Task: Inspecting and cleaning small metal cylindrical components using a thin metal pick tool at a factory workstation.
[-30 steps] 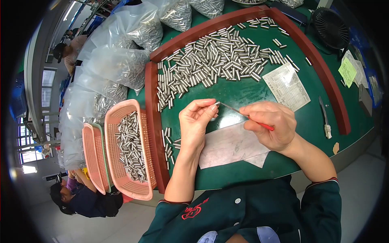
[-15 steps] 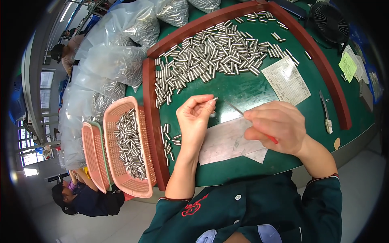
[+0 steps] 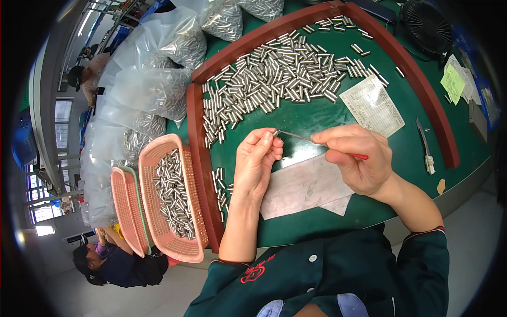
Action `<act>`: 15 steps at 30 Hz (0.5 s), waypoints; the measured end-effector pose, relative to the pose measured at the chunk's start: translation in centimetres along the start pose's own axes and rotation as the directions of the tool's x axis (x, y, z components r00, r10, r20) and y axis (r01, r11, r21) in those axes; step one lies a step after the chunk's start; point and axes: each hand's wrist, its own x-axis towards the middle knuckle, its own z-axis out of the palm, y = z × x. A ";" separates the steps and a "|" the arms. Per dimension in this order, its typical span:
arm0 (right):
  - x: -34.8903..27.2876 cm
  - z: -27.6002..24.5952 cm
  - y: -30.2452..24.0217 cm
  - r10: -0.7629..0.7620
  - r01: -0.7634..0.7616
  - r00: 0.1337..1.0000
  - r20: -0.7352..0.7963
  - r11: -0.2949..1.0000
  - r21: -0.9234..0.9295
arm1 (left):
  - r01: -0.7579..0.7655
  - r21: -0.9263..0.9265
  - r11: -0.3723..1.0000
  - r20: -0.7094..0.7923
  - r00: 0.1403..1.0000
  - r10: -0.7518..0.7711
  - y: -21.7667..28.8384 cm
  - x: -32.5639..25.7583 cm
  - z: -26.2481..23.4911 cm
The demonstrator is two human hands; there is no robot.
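My left hand [image 3: 257,156] pinches one small metal cylinder [image 3: 276,133] between thumb and fingertips, above the green table. My right hand [image 3: 362,156] is closed round a thin tool with a red handle [image 3: 360,156] and a slim metal shaft [image 3: 296,136]. The shaft's tip reaches the cylinder's end; whether it goes inside is too small to tell. Under the hands lies a stained whitish sheet [image 3: 303,187]. Beyond them spreads a heap of loose metal cylinders [image 3: 285,68], and several more cylinders [image 3: 219,193] lie left of my left forearm.
A dark red raised border [image 3: 199,137] frames the work area. Left of it stand a pink basket of cylinders [image 3: 145,185], another pink basket [image 3: 124,211] and clear bags of parts [image 3: 182,42]. At right are a printed sheet [image 3: 372,105], a bladed tool [image 3: 424,145] and a black fan [image 3: 426,26].
The tool's tip has come up to the cylinder, where a gap showed before. My left hand has turned, with its fingers now curled toward the right.
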 end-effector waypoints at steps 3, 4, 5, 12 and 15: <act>0.0 0.2 0.0 -0.003 0.003 1.000 -0.010 1.000 0.007 | 0.000 0.014 1.000 -0.008 1.000 0.000 0.0 -0.1 0.1; -0.1 0.2 0.0 -0.003 0.003 1.000 -0.010 1.000 0.006 | 0.000 0.016 1.000 0.003 1.000 0.000 0.0 -0.1 0.1; -0.2 0.2 0.0 0.001 -0.001 1.000 0.010 1.000 -0.004 | 0.000 0.019 1.000 0.013 1.000 0.000 0.0 -0.1 0.1; 0.0 0.5 -0.2 -0.013 0.020 0.985 0.170 0.999 -0.040 | -0.073 0.062 0.995 0.004 0.997 0.073 0.0 -0.1 0.0; 0.0 0.2 -0.1 0.007 -0.002 0.988 0.152 1.000 -0.030 | -0.101 0.068 0.993 -0.044 0.994 0.104 0.3 -0.1 0.3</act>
